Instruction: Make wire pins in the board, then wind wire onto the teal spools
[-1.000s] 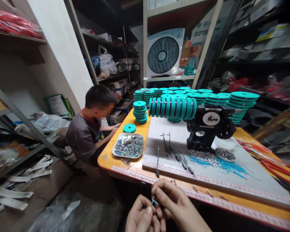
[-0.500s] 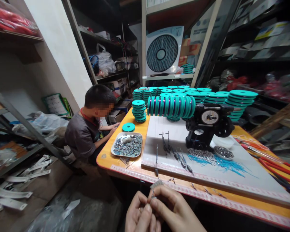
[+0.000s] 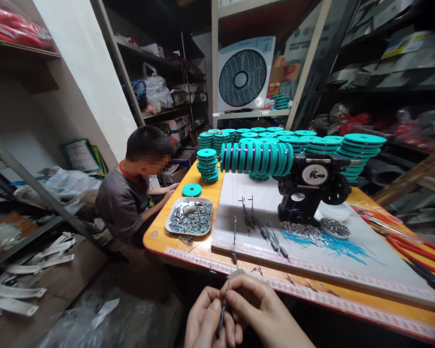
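My left hand (image 3: 206,319) and my right hand (image 3: 257,304) meet at the near table edge, fingertips pinched together. Between them is a thin dark-blue stick-like piece (image 3: 222,316), slanting down along the left fingers; its exact kind I cannot make out. A grey wrap (image 3: 235,274) shows at my right index finger. Just beyond the hands, dark thin line rigs with small weights (image 3: 234,257) lie or hang at the board (image 3: 224,217). A white tray (image 3: 169,228) to the left holds many small metallic cylinders.
A black winding machine (image 3: 300,193) carries a row of teal spools (image 3: 257,158). More teal spools (image 3: 362,150) stand stacked behind. Blue strips (image 3: 342,249), a dish of metal bits (image 3: 334,228) and red-handled pliers (image 3: 416,249) lie right. A person (image 3: 130,188) sits at the left.
The thin dark-blue piece now shows more plainly between my fingers, pointing down. My left thumb has shifted slightly left and up. The view has moved a little.
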Tool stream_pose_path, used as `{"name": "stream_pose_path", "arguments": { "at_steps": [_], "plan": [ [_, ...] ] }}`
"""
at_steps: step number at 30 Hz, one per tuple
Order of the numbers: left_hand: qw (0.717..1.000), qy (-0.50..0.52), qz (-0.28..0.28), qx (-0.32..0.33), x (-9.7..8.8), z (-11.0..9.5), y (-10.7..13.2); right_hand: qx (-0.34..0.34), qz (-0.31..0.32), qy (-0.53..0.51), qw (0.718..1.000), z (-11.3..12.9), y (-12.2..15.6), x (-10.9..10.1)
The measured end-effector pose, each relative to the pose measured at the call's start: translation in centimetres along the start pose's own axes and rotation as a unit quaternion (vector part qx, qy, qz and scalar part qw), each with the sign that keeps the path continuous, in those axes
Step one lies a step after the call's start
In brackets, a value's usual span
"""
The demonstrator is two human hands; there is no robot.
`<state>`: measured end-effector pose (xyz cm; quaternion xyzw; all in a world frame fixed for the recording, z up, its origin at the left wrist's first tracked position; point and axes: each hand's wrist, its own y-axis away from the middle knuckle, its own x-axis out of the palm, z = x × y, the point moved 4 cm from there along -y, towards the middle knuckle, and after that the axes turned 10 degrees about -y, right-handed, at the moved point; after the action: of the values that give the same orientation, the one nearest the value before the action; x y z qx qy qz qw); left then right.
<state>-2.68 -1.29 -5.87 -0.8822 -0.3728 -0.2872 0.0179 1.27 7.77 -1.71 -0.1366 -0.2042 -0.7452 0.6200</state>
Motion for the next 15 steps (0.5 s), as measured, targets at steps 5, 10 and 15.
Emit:
{"name": "stream_pose_path", "arguments": {
  "at_steps": [5, 10, 15],
  "plan": [
    [1.0, -0.02, -0.02, 0.008, 0.2, 0.1, -0.2, -0.007, -0.015, 0.004, 1.0, -1.3, -0.3, -0.1],
    [0.999, -0.04, -0.023, 0.017, -0.2, 0.1, -0.3, -0.028, -0.013, 0.057, 0.998, -0.9, 0.1, -0.6],
    [0.988, -0.141, -0.053, 0.04, -1.6, -0.1, -0.8, -0.107, -0.136, 0.29, 0.941, 5.1, -0.8, -3.0]
  ]
}}
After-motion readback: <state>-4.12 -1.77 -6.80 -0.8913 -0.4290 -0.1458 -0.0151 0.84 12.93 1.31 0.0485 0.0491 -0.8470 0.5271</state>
